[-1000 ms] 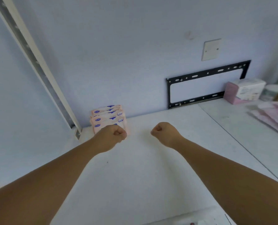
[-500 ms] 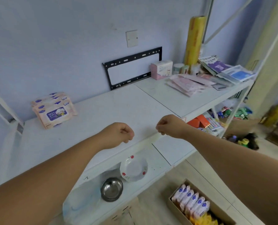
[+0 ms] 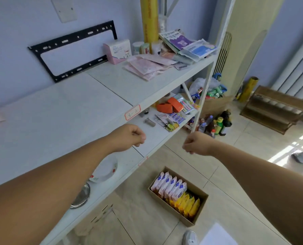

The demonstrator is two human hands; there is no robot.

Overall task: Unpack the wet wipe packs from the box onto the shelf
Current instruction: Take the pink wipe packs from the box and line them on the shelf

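- At frame centre: left hand and right hand — fingers curled into fists, holding nothing.
- Lower centre, on floor: box holding wet wipe packs.

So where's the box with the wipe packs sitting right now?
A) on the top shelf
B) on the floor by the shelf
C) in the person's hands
B: the cardboard box, with wet wipe packs standing inside, rests on the tiled floor beside the shelf.

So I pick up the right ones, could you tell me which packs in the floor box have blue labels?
The pale pink packs in a row at the end of the cardboard box nearer the shelf; the yellow packs fill the other end.
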